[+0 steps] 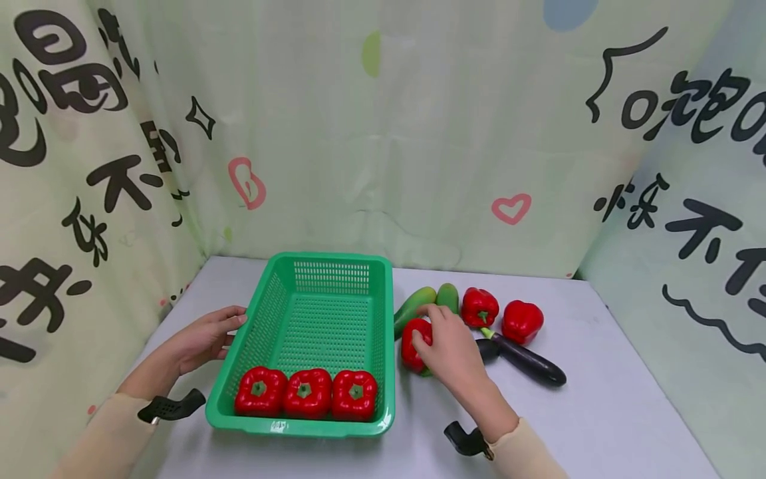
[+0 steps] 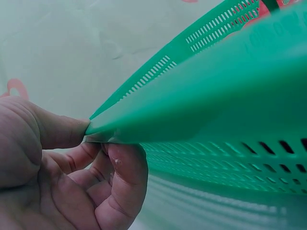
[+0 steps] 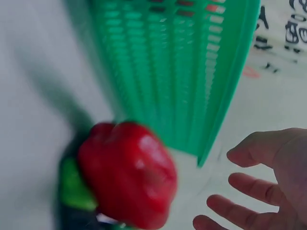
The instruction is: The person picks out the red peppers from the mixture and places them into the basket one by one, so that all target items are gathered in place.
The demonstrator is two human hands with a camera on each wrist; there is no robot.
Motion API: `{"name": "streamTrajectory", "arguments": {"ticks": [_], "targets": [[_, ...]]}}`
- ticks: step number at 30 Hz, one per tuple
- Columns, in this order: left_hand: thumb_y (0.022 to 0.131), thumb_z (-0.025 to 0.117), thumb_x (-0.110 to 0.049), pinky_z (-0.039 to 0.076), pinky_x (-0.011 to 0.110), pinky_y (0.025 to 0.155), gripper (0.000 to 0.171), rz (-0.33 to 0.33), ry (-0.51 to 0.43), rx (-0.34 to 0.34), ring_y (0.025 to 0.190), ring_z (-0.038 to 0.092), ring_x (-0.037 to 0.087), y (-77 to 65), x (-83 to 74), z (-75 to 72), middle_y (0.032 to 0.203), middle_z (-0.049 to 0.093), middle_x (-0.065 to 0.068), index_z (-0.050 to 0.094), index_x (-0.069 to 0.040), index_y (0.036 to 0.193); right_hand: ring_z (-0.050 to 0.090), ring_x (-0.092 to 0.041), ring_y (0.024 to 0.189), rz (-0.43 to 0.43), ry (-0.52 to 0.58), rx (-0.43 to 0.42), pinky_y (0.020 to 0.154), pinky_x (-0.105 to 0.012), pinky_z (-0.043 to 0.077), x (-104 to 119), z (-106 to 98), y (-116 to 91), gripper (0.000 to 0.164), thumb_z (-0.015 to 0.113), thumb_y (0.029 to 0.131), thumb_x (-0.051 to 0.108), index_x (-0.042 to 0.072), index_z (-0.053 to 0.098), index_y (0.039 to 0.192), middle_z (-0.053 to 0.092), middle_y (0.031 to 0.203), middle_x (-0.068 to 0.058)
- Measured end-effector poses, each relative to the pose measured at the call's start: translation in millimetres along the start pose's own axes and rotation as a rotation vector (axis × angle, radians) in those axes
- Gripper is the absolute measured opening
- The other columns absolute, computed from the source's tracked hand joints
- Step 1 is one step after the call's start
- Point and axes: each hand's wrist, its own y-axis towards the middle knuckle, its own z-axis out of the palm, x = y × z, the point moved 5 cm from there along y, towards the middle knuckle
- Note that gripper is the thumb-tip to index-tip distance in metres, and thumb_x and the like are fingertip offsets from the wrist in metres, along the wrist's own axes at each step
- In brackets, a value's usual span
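Observation:
A green plastic basket (image 1: pixel 326 326) stands on the table with three red bell peppers (image 1: pixel 307 392) lined up along its near end. My left hand (image 1: pixel 209 336) pinches the basket's left rim between thumb and curled fingers, as the left wrist view shows at the rim (image 2: pixel 158 122). To the right of the basket, my right hand (image 1: pixel 451 342) is over another red bell pepper (image 1: pixel 410 346). The right wrist view has this hand's fingers (image 3: pixel 254 187) spread and apart from the pepper (image 3: pixel 132 175), holding nothing.
Green cucumbers (image 1: pixel 414 303) lie behind the right hand. Farther right are two more red bell peppers (image 1: pixel 522 322) and a long dark eggplant (image 1: pixel 532 359), with another dark vegetable (image 1: pixel 488 350) partly hidden by the hand. Printed curtains (image 1: pixel 419 133) surround the white table (image 1: pixel 616 412).

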Motion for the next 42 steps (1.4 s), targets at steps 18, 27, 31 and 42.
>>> {"name": "streamTrajectory", "arguments": {"ticks": [18, 27, 31, 42], "targets": [[0.111, 0.045, -0.034, 0.061, 0.036, 0.086, 0.06, -0.012, -0.001, -0.031, 0.099, 0.072, 0.017, 1.0, 0.3, 1.0, 0.113, 0.068, 0.001, 0.029, 0.007, 0.152, 0.059, -0.04, 0.123, 0.189, 0.104, 0.1, 0.093, -0.056, 0.058, -53, 29, -13, 0.074, 0.081, 0.088, 0.029, 0.003, 0.048, 0.15, 0.057, 0.139, -0.024], [0.112, 0.045, -0.033, 0.061, 0.036, 0.086, 0.058, -0.011, -0.006, -0.03, 0.098, 0.072, 0.017, 1.1, 0.7, 0.8, 0.111, 0.068, 0.002, 0.03, 0.007, 0.15, 0.062, -0.038, 0.12, 0.199, 0.173, 0.095, 0.091, -0.054, 0.059, -54, 32, -12, 0.072, 0.083, 0.085, 0.024, 0.002, 0.051, 0.145, 0.064, 0.135, -0.02], [0.112, 0.044, -0.032, 0.061, 0.036, 0.086, 0.057, -0.011, -0.004, -0.03, 0.099, 0.072, 0.018, 0.8, 1.1, 0.5, 0.112, 0.068, 0.002, 0.03, 0.007, 0.151, 0.062, -0.038, 0.118, 0.212, 0.199, 0.097, 0.09, -0.053, 0.06, -52, 34, -10, 0.071, 0.084, 0.084, 0.022, 0.002, 0.05, 0.142, 0.064, 0.132, -0.02], [0.112, 0.045, -0.033, 0.061, 0.036, 0.086, 0.056, -0.011, -0.011, -0.027, 0.098, 0.071, 0.018, -0.3, 0.0, 0.5, 0.111, 0.068, 0.002, 0.031, 0.007, 0.15, 0.062, -0.038, 0.116, 0.236, 0.236, 0.113, 0.09, -0.054, 0.059, -49, 34, -10, 0.071, 0.087, 0.08, 0.02, 0.003, 0.045, 0.135, 0.064, 0.129, -0.022]]}}
